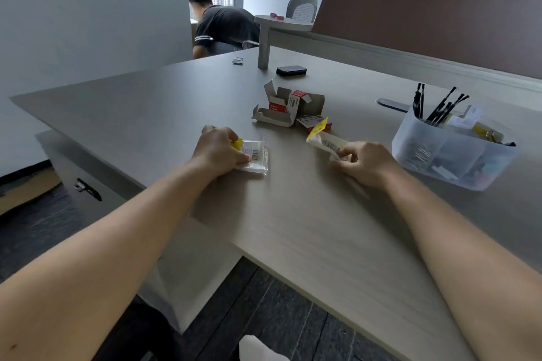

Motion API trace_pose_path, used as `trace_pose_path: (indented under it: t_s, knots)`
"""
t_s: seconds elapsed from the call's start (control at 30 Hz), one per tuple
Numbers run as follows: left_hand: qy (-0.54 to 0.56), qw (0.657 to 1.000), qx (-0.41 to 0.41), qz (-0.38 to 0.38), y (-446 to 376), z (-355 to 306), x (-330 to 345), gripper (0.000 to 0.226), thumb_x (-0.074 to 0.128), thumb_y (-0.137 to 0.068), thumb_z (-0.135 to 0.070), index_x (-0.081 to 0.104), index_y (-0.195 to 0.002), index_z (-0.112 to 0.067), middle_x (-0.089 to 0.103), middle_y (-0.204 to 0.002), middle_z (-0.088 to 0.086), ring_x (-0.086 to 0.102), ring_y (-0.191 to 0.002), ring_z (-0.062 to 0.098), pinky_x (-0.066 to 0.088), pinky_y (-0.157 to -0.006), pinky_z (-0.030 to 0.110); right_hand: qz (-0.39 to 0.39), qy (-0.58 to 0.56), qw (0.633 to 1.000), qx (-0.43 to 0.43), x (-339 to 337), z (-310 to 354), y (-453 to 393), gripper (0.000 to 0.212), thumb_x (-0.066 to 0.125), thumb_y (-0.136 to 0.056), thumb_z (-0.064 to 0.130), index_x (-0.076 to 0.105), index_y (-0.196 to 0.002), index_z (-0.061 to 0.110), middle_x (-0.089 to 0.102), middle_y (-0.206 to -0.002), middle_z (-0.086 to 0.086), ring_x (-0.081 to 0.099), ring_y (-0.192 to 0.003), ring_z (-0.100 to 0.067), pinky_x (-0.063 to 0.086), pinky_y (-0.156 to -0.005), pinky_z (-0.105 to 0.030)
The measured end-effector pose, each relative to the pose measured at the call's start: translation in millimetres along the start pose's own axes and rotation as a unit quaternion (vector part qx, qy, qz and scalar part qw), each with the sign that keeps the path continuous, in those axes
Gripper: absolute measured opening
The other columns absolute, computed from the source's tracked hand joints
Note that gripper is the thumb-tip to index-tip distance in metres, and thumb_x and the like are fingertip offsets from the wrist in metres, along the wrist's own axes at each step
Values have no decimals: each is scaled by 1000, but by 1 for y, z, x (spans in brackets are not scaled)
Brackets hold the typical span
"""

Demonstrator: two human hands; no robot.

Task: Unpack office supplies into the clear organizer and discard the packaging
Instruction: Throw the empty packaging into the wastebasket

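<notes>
Two plastic packets are in my hands, both low over the wood-grain desk. My left hand has its fingers curled down onto a flat clear bag with a yellow header and a barcode label, pinning and pinching its left edge against the desktop. My right hand is closed around the lower end of a crumpled packet, whose yellow tag sticks up and away from me; the fingers are bunched tight on the wrapper.

Just beyond the two packets lies a heap of opened cardboard boxes, grey inside with red and white printing, their flaps splayed out. To my right, near my right hand but not touching it, stands the clear organizer. Its back compartment holds black pens standing tilted, next to some white and yellow items; the front compartments hold small supplies too blurred for me to name.

Farther back on the desk sit a black flat case and a small silvery clip-like object. A brown partition panel runs along the far right edge. At the window another person in a dark shirt is bent forward, near a grey chair.
</notes>
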State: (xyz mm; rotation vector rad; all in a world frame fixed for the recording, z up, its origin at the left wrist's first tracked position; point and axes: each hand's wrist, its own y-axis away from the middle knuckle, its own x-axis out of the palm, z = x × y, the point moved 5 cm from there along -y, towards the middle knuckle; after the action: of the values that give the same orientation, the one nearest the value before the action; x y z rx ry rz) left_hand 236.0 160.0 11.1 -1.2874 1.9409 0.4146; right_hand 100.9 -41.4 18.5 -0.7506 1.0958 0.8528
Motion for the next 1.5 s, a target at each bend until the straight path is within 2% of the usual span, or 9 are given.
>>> trace_pose_path:
  t_s: [0.17,0.27,0.47,0.63,1.03,1.2,1.3,1.4,1.5]
  knots:
    - [-2,1000,15,-5,4,-2,2,47,68,-77,-18,53,-120,-7,38,-131,18,41,-118,28,31,-99,27,55,29,998,28,8,-17,0,48,54,-82,44,47,-128,33,41,-143,3,25,-134,-28,18,-111,-45]
    - [-5,1000,21,-7,6,-3,3,47,68,-77,-18,53,-120,-7,38,-131,18,41,-118,28,32,-99,29,71,-7,997,16,8,-17,2,48,57,-83,35,45,-130,31,38,-145,0,29,-133,-31,21,-113,-41]
    - [-11,1000,25,-12,14,-1,0,46,67,-78,-17,53,-120,-7,38,-132,18,40,-119,29,33,-100,30,-15,-74,997,-13,-2,-7,11,41,66,-79,18,59,-118,13,61,-125,-9,56,-111,-22,35,-84,-19]
    - [-19,999,26,-15,19,1,-3,45,67,-78,-17,53,-119,-7,40,-131,18,41,-119,29,34,-98,29,-64,-13,994,-83,-2,1,17,26,60,-84,17,66,-107,8,66,-115,-13,58,-108,-29,42,-95,-33]
    - [37,992,-28,-115,70,49,-77,42,71,-73,-10,59,-113,-5,49,-125,19,48,-113,31,38,-94,32,-284,17,934,-215,-18,99,49,24,50,-89,20,67,-85,5,70,-90,-15,61,-87,-34,49,-68,-37]
    - [91,974,-75,-193,132,99,-130,43,73,-70,-7,60,-111,-3,54,-122,20,54,-109,33,45,-96,37,-248,-51,916,-311,8,179,83,24,52,-81,18,68,-79,0,71,-80,-19,66,-75,-36,56,-66,-40]
    - [112,967,-105,-202,177,133,-154,43,69,-74,-6,57,-115,-1,56,-121,20,53,-101,29,45,-90,33,-234,-99,900,-353,27,227,114,14,58,-76,8,68,-75,-1,71,-74,-19,66,-67,-35,50,-61,-29]
    - [145,958,-149,-200,215,167,-172,41,66,-76,-3,55,-116,-2,56,-123,18,48,-93,19,43,-82,28,-218,-162,890,-367,47,267,144,12,56,-73,4,68,-75,0,71,-76,-18,65,-71,-34,37,-67,-27]
    - [167,941,-200,-216,248,205,-184,41,68,-74,-1,57,-114,-3,57,-121,16,49,-91,17,41,-77,25,-151,-221,910,-316,81,295,160,12,57,-77,9,69,-79,8,71,-82,-9,58,-87,-27,28,-71,-22]
